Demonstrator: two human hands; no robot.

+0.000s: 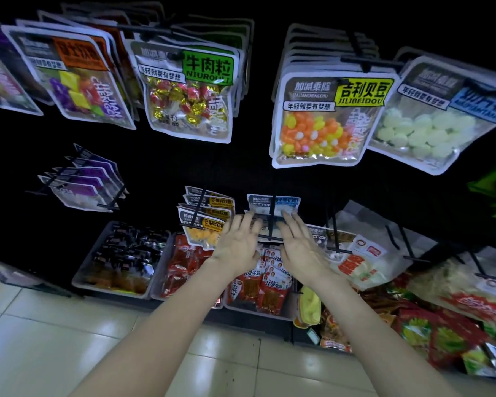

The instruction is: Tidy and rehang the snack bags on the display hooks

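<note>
The blue-labelled snack bag hangs on a low hook, just beside the orange-labelled bags and above the snack bins. We judge we are straightening it; next it needs squaring and seating on the hook. Our left hand and right hand reach forward side by side, backs up, fingers spread and nearly straight, tips at the bag, pinching nothing.
</note>
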